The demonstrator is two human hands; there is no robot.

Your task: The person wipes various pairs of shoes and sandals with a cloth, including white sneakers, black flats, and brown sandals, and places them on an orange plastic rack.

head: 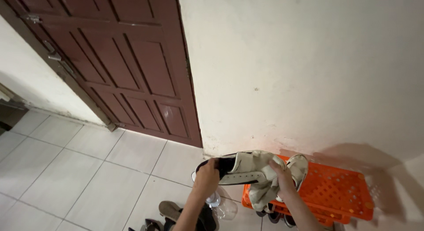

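Note:
My left hand point(206, 177) grips the heel end of a white and black shoe point(240, 167), held sideways in the air. My right hand point(282, 177) presses a pale, crumpled cloth point(263, 189) against the shoe's toe end; the cloth hangs down below the shoe. Both hands are over the left edge of an orange perforated plastic crate point(340, 191) that stands on the floor against the white wall.
A dark red panelled door point(132, 67) stands open on the left. Dark shoes point(176, 213) and a clear plastic bottle point(221, 206) lie on the white tiled floor point(79, 169) under my arms. More footwear shows under the crate.

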